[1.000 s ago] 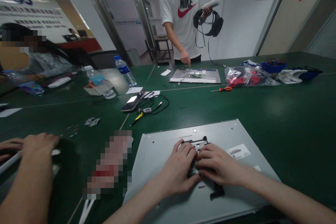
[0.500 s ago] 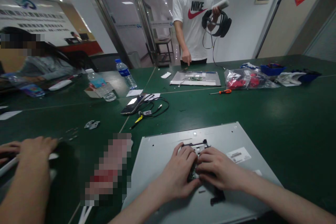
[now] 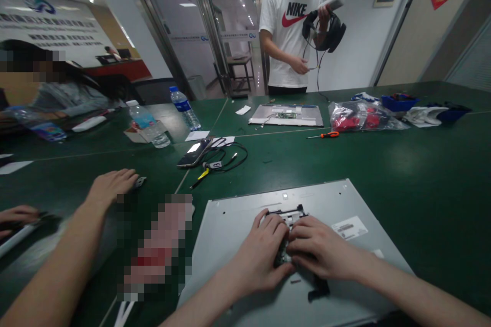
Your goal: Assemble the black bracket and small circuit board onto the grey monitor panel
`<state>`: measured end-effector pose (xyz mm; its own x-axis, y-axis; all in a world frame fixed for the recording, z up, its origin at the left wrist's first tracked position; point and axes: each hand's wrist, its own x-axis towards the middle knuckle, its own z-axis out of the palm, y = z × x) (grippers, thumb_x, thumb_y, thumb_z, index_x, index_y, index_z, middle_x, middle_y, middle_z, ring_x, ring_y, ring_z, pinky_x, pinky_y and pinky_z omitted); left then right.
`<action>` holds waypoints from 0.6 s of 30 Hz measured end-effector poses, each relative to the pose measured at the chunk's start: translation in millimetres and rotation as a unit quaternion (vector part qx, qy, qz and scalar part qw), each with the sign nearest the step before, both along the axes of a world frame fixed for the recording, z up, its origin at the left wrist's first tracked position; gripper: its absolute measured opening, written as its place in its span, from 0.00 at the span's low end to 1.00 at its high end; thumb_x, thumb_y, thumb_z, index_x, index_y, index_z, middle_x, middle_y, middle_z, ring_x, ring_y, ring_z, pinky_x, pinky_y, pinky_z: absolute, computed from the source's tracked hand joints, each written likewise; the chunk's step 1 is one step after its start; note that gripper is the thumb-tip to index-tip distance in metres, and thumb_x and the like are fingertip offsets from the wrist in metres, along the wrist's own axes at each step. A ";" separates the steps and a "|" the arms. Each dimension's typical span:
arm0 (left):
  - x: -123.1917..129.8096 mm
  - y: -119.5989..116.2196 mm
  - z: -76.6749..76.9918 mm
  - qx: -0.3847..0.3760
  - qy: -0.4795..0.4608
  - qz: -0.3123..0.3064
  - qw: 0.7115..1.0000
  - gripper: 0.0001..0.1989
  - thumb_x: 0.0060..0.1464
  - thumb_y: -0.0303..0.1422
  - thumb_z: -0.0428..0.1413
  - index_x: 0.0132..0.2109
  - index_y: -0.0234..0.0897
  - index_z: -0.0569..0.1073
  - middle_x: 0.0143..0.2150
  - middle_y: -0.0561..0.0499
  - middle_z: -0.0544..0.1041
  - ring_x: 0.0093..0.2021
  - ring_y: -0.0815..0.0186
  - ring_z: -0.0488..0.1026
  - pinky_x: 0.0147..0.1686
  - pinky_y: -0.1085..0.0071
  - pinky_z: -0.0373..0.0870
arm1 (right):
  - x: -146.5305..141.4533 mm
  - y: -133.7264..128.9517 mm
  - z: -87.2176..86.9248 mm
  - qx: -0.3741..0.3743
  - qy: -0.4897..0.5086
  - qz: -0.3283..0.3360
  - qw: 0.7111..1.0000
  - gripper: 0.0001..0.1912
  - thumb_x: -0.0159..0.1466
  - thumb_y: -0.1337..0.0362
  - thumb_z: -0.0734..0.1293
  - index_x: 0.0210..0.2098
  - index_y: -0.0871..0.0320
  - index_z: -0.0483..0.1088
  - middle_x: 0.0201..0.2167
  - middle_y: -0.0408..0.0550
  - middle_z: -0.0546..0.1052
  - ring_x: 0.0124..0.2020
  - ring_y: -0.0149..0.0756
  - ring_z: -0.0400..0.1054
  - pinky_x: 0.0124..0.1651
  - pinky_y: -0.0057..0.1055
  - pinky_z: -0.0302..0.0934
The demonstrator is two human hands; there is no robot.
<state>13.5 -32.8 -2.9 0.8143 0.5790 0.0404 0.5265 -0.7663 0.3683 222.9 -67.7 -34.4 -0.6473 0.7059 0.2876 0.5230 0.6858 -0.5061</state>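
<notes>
A grey metal panel [image 3: 233, 225], seemingly the back of a flat display, lies before me on the green table. At its middle is a small green circuit board [image 3: 283, 254], mostly covered by my fingers. My left hand [image 3: 266, 250] is curled over the board's left side, thumb at the near edge. Against it, my right hand [image 3: 322, 246] has its bent fingers pressed on the board's right side. A black plastic strip [image 3: 318, 288] lies below my right hand, and a black bracket [image 3: 286, 209] shows beyond my fingertips. What the fingertips pinch is partly hidden.
At left, a co-worker's hand [image 3: 115, 184] reaches over small metal parts [image 3: 141, 182]. A phone [image 3: 195, 152], a coiled cable [image 3: 230, 163] and bottles [image 3: 184, 108] lie beyond. Farther right are an orange screwdriver [image 3: 328, 135], another panel [image 3: 264, 115] and a plastic bag [image 3: 360, 116]. A person [image 3: 289, 36] stands opposite.
My hands stay in nearly the same place on the board. The co-worker's arm at left has reached forward and right to the metal parts. The standing person's lowered hand has risen off the table.
</notes>
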 end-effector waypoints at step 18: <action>-0.3 -0.1 -0.4 -0.001 0.000 0.003 1.000 0.18 0.50 0.38 0.63 0.46 0.42 0.67 0.48 0.49 0.71 0.53 0.53 0.67 0.67 0.47 0.48 | 0.8 0.3 -6.3 0.015 0.021 -0.004 1.000 0.08 0.68 0.65 0.66 0.45 0.56 0.75 0.43 0.50 0.78 0.49 0.43 0.67 0.54 0.42 0.61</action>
<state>13.2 -32.9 -3.3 0.8114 0.5832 0.0387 0.5307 -0.7629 0.3691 223.7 -67.4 -40.8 -0.6282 0.7022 0.3352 0.5080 0.6965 -0.5068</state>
